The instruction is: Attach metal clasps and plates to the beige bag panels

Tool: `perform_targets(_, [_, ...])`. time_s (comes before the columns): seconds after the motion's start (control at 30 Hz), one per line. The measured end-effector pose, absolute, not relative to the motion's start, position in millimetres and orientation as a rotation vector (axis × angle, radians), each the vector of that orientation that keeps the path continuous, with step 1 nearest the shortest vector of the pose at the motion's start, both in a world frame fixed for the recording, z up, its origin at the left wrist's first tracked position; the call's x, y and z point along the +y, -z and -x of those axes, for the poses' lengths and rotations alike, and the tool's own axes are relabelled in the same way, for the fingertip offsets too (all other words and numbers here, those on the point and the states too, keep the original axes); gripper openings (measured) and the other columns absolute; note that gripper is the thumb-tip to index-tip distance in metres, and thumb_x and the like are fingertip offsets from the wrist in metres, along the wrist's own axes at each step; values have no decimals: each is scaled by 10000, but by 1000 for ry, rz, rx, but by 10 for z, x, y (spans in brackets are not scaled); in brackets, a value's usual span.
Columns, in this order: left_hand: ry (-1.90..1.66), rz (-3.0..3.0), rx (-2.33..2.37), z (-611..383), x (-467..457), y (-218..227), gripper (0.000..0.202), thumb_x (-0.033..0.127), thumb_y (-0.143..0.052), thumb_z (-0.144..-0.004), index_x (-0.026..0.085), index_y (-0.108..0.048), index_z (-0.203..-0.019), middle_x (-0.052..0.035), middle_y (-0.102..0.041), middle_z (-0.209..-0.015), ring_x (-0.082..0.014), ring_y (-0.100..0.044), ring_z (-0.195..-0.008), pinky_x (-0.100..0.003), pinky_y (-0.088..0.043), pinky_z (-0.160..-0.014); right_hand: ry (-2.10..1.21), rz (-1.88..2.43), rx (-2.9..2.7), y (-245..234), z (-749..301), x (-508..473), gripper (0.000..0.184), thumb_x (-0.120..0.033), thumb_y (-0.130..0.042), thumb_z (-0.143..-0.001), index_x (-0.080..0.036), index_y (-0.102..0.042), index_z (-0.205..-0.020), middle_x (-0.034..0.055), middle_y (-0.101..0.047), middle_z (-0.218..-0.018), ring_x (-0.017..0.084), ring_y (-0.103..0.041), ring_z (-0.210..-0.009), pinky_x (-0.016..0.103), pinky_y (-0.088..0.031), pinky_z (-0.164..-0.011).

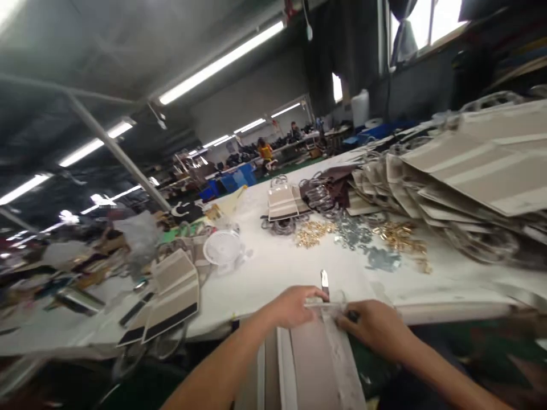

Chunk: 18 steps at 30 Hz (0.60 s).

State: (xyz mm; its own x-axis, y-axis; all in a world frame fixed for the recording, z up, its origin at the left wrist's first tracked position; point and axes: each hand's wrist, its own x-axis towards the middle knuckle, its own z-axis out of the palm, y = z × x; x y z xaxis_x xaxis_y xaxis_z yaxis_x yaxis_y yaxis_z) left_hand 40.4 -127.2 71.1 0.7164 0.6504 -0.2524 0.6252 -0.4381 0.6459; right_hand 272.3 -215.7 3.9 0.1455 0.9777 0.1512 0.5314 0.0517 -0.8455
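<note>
At the table's (273, 267) edge, the beige bag (311, 364) is pinched and steadied by the left hand (294, 307); a dark piece (352, 315) (blurred) seems gripped by the right hand (378, 326). Steadiness seems called for.

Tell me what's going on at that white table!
Someone's left hand holds the top edge of a long beige piece at the near side of the white table. The right hand is at the edge's other end, by a small dark thing too blurred to name. Beyond, little gold pieces lie in piles, and beige bags are stacked at the right.
</note>
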Motion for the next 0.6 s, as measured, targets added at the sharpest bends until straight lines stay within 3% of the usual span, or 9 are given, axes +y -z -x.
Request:
perform_targets(0.07, [-64, -2134, 926, -496, -1064, -574, 608, 128, -672, -706, 212, -706, -1307, -63, -731, -1314, -275, -673, -1185, -346, -499, -1025, -555, 1745, -1841, -92, -2758, -2008, 297, -458, -682, -886, -240, -817, -737, 111, -782, -742, 251, -724, -738, 333, -313, -636])
perform_targets(0.13, [-71, -2108, 922, -539, -894, -397, 604, 134, -673, -714, 202, -704, -1313, -68, -732, -1315, -282, -669, -1195, -347, -502, -1019, -502, 1847, -1947, -127, -2765, -1836, 401, -479, -577, -955, -193, -835, -844, 129, -791, -835, 251, -734, -837, 332, -300, -664])
perform_targets(0.3, [-134, -1977, 865, -492, -552, -36, 606, 119, -686, -698, 186, -708, -1299, -65, -743, -1303, -276, -686, -1170, -338, -517, -1005, -487, 2036, -2113, -212, -2720, -1431, 361, -510, -622, -918, -218, -833, -885, 143, -805, -935, 294, -737, -871, 324, -386, -685])
perform_targets(0.43, [-144, -1953, 840, -457, -418, -5, 547, 114, -711, -725, 223, -721, -1262, -26, -754, -1287, -255, -700, -1158, -327, -520, -1020, -521, 2171, -2240, -289, -2664, -1234, 343, -520, -595, -918, -263, -822, -922, 120, -811, -1018, 309, -744, -930, 344, -451, -717])
perform_targets(0.5, [-120, -2077, 942, -466, -465, -45, 495, 157, -763, -751, 261, -733, -1233, -3, -772, -1229, -265, -716, -1102, -351, -540, -988, -527, 2233, -2253, -295, -2644, -1216, 366, -542, -575, -932, -266, -815, -941, 112, -810, -1032, 306, -744, -950, 346, -457, -727])
perform_targets(0.6, [-285, -2392, 1194, -476, -727, -74, 410, 198, -800, -810, 253, -728, -1210, -36, -763, -1230, -296, -694, -1103, -426, -538, -996, -460, 2283, -2253, -267, -2619, -1272, 371, -553, -557, -957, -268, -795, -976, 101, -810, -1025, 298, -745, -946, 338, -437, -707])
